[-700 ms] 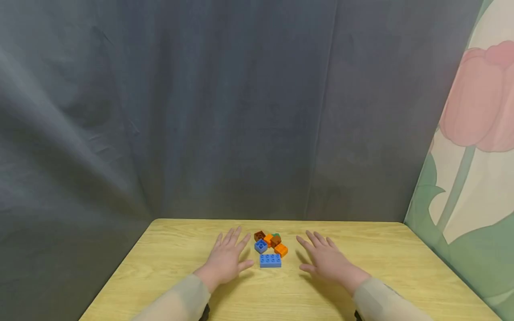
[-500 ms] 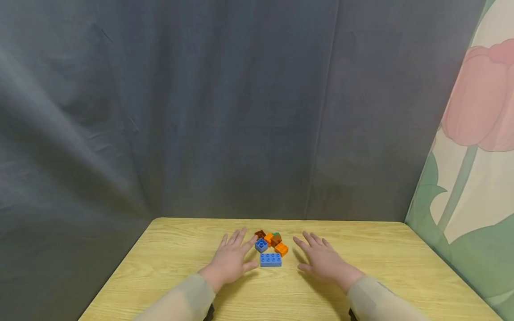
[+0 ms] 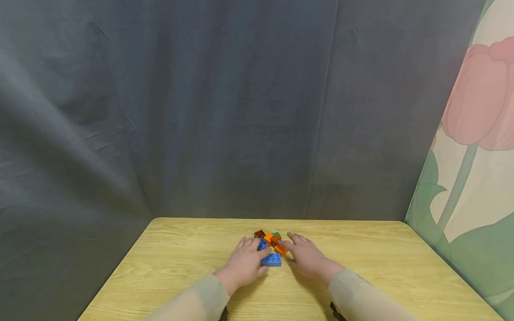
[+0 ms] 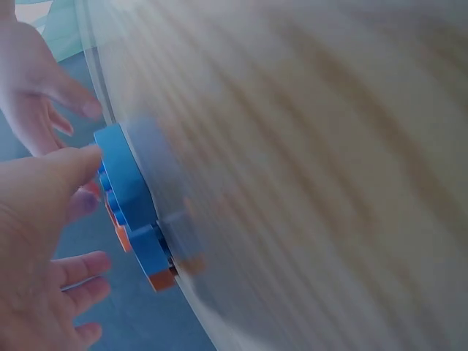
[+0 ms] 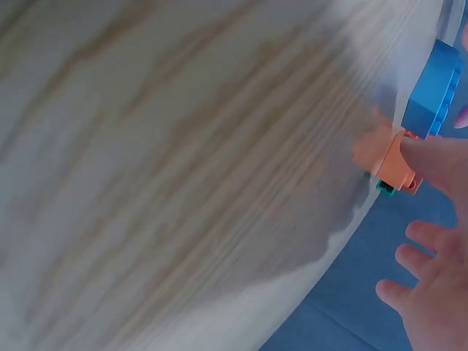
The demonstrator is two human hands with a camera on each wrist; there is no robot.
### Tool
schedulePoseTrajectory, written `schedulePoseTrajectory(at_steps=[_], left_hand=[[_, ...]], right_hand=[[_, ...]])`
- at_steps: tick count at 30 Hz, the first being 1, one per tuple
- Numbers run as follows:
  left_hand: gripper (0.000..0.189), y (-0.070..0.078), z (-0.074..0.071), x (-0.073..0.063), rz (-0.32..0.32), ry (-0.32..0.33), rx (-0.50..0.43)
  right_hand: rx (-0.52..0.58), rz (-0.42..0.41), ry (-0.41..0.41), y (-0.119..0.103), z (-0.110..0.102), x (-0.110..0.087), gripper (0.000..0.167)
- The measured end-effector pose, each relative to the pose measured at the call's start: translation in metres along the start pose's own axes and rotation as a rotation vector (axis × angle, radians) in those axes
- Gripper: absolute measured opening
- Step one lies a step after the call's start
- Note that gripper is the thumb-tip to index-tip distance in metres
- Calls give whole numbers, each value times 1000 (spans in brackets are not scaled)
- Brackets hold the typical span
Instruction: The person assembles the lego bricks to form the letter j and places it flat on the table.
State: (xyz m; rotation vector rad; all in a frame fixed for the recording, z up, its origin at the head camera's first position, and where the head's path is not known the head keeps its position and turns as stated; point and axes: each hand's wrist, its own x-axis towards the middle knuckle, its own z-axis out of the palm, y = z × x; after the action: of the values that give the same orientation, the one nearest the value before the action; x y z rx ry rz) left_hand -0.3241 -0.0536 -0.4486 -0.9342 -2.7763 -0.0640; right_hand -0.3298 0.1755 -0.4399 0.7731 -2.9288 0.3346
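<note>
My left hand [image 3: 245, 264] hovers at the left of a small heap of toy building bricks, fingers spread. Its thumb and index finger overlap the long blue brick [image 3: 274, 260] and the square blue brick [image 3: 263, 244]. From the other side my right hand [image 3: 308, 258] reaches in, its index finger over the front orange brick [image 3: 280, 250]. In the right wrist view the thumb covers part of that orange brick [image 5: 393, 164]. Behind these lie another orange brick [image 3: 268, 239], two brown bricks [image 3: 259, 234] and a green piece [image 3: 276, 233], mostly hidden.
The bricks lie on a light wooden table [image 3: 180, 254], whose far edge runs just beyond them. Behind it hangs a dark grey curtain [image 3: 241, 111]. A tulip-patterned wall covering [image 3: 474, 111] stands at the right.
Both hands have moved inward, the left one to the right and the right one to the left, and now overlap the bricks. The bricks have stayed in place.
</note>
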Motion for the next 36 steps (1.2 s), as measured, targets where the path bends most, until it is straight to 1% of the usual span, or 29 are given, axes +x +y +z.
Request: schedulePoseTrajectory(at_steps=[3,9,12,16,18,21,23,26,30,32,36], left_hand=[[49,4,0,2,5,-8,17],[48,7,-3,2,-18,-35,10],[47,6,-4,3,-13,-28,8],[44,5,-2,5,-14,-27,-5],[42,5,0,6,-18,-23,-15],[40,4,1,8,-24,-16,-24],[39,3,1,9,-21,-7,-17],[37,2,-2,9,-11,4,-5],[31,3,-7,8,12,22,23],[30,4,-8,8,17,21,33],[30,6,-9,7,13,8,38]], right_hand=[[8,-4,5,-3,0,1,50],[6,-14,36,-3,1,2,47],[16,-26,67,0,3,3,43],[-19,-55,115,4,9,5,32],[-27,-83,147,4,9,6,26],[-5,-110,177,2,6,7,20],[24,-122,180,-1,3,8,21],[67,-99,143,-4,-1,8,22],[114,-45,105,-6,-1,9,22],[138,-11,117,-6,-1,10,23],[207,49,183,-6,1,14,24]])
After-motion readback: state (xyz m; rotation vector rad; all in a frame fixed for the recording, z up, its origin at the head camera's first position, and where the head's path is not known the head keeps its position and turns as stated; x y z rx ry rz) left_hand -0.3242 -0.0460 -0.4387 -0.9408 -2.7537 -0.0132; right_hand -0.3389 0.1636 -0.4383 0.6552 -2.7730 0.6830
